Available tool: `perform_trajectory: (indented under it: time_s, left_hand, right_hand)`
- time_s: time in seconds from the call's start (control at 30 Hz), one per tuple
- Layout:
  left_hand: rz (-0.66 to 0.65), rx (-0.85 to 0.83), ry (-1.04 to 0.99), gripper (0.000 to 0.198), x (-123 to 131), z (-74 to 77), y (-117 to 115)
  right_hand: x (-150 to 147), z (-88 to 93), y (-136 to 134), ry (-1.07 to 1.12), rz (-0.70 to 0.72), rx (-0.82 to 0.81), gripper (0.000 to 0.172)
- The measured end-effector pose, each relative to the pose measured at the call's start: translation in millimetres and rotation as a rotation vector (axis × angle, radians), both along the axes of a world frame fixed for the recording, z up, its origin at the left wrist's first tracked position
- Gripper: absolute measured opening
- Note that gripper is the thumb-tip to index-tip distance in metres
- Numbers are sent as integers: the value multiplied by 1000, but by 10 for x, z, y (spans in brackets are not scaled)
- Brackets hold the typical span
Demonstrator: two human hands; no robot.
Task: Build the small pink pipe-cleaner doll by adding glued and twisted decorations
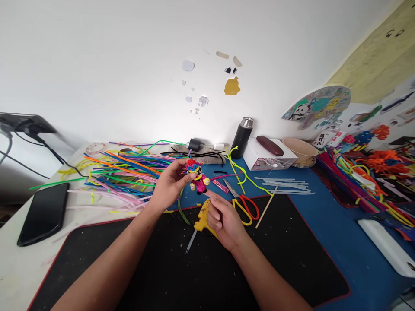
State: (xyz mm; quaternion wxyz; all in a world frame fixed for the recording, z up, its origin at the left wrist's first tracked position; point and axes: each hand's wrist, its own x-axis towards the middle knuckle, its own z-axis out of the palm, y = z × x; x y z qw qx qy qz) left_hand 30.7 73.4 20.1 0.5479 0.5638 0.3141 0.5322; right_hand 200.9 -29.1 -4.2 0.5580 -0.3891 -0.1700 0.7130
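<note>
Asker: Doll (197, 177) first. Where is it, and who has it?

Watcher: It is up off the tabletop, over the far edge of the black mat (181, 276). The left hand (168, 185) pinches it between thumb and fingertips, closed about its head and upper body.

Asker: How does it lie?

Watcher: Its long axis runs nearly upright. The red head is toward the wall and leans a little left, and the pink body hangs down toward the person.

Asker: And the right hand (225, 220)?

Watcher: It sits lower and to the right, just beside the doll. Its fingers are loosely curled and the forefinger reaches up toward the doll's lower end. Nothing shows in its grasp. It is the nearer hand to that free end, which lies up and left of it.

Asker: What is under it?

Watcher: A yellow glue gun (202, 218) lies on the mat, partly hidden by the right hand. Scissors (248, 207) lie near on the right. Pipe cleaners (126, 172) are heaped toward the far left corner, and a phone (43, 214) is at the left edge.

Asker: Anything unclear?

Watcher: The doll's details are too small to read. I cannot tell whether the forefinger touches it or stops short. The left fingers cover its back.
</note>
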Motion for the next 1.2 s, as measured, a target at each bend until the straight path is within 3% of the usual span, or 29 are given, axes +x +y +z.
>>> perform_trajectory:
  time_s: [0.13, 0.3, 0.43, 0.63, 0.8, 0.9, 1.07, 1.2]
  left_hand:
    - [-28, -79, -69, 37, -43, -46, 45]
    - [-54, -345, -363, 33, -159, -129, 158]
    - [-136, -462, -466, 40, -253, -154, 203]
    - [-205, -491, -466, 59, -315, -159, 188]
    - [-193, -466, -440, 44, -295, -173, 193]
    - [-117, -475, -479, 34, -243, -169, 202]
    - [6, -445, -452, 30, -169, -123, 207]
    - [18, -393, -418, 32, -138, -67, 180]
  right_hand:
    - [1, 9, -7, -5, 11, 16, 48]
    - [42, 44, -52, -3, 31, 40, 50]
    - [89, 37, -93, -16, 27, 27, 47]
    - [92, 33, -112, -11, 18, 13, 45]
    - [86, 54, -110, -10, 25, 15, 45]
    - [92, 53, -114, -17, 27, 11, 46]
    - [97, 52, -130, -22, 23, 1, 45]
    - [106, 36, -128, -32, 13, -1, 46]
